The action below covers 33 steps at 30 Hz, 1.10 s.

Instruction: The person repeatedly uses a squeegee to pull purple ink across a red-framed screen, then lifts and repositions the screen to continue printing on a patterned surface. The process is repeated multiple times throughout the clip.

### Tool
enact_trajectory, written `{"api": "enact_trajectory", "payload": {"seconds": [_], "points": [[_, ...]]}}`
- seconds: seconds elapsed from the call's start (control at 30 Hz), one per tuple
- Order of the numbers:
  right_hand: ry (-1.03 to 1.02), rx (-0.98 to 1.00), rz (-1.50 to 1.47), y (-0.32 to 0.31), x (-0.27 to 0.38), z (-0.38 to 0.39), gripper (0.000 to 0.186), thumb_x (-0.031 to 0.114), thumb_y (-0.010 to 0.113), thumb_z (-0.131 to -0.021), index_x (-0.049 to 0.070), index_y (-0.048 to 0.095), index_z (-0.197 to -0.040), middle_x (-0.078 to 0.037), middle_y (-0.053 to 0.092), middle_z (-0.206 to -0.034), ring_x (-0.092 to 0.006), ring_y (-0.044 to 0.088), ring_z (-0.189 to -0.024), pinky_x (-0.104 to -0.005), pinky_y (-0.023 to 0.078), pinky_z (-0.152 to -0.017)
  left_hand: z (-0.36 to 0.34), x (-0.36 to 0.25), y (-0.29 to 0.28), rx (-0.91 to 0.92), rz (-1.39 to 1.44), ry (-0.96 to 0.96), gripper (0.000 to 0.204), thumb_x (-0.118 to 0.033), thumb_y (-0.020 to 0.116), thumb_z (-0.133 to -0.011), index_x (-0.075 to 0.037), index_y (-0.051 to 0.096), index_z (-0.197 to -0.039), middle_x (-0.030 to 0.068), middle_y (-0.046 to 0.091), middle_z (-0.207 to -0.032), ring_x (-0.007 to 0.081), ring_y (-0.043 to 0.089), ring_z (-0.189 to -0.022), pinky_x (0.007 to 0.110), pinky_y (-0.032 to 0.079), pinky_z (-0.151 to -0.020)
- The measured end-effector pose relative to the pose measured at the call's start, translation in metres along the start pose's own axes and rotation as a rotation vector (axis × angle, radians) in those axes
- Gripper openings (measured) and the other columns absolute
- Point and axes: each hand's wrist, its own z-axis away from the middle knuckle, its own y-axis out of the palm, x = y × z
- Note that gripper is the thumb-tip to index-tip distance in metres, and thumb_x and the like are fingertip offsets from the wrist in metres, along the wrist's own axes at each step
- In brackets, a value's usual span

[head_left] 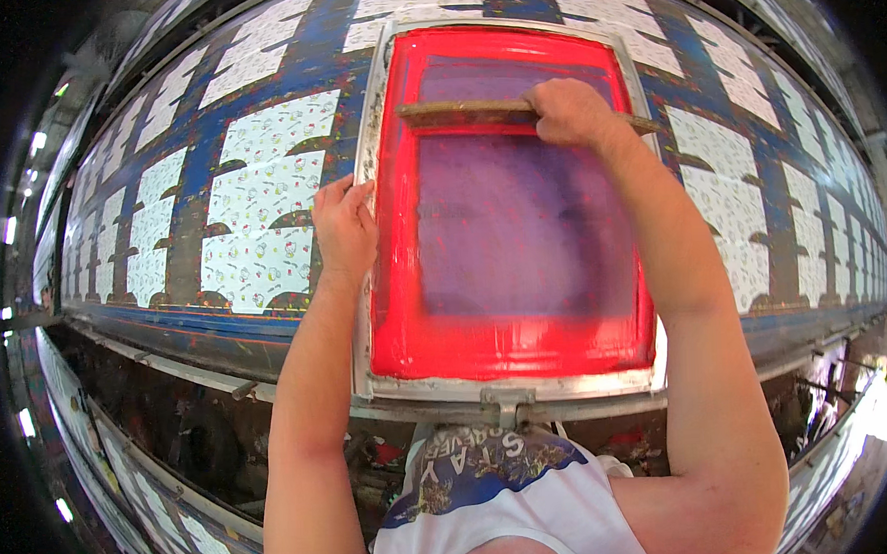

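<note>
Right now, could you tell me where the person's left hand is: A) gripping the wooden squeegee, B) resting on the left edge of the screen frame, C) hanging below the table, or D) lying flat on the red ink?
B: the left hand rests on the left edge of the screen frame, while the right hand grips the wooden squeegee.

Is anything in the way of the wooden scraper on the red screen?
Nothing visible. The right hand grips the wooden scraper at the far end of the red screen; the mesh toward the near edge is bare. The left hand rests on the frame's left side.
</note>
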Motion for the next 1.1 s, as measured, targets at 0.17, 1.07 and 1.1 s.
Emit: {"api": "enact_trajectory", "payload": {"seconds": [0.17,1.07,1.1], "points": [[0.006,0.046,-0.022,0.002,0.062,0.089,0.029,0.015,0.070,-0.079,0.009,0.082,-0.105,-0.023,0.080,-0.099,-0.0439,0.079,-0.099,-0.0576,0.063,-0.087,0.004,0.006,0.002,-0.065,0.028,0.002,0.029,0.001,0.066,-0.094,-0.005,0.080,-0.119,0.0187,0.077,-0.120,0.0396,0.068,-0.119,0.054,0.049,-0.111],[-0.201,-0.103,-0.277,0.039,0.207,0.370,0.066,0.010,0.081,-0.078,0.006,0.069,-0.143,-0.019,0.070,-0.133,-0.0386,0.066,-0.129,-0.0515,0.053,-0.111,0.044,0.007,0.008,-0.037,0.016,-0.285,0.041,-0.028,0.085,-0.083,-0.015,0.087,-0.121,0.0264,0.076,-0.105,0.0454,0.074,-0.102,0.054,0.058,-0.096],[-0.259,-0.120,-0.360,0.038,0.197,0.376,0.068,0.011,0.082,-0.079,0.007,0.068,-0.145,-0.020,0.069,-0.137,-0.0390,0.066,-0.132,-0.0518,0.052,-0.113,0.044,0.006,0.007,-0.037,0.009,-0.281,0.041,-0.028,0.086,-0.083,-0.015,0.087,-0.122,0.0260,0.076,-0.105,0.0447,0.074,-0.101,0.053,0.059,-0.096]]}}
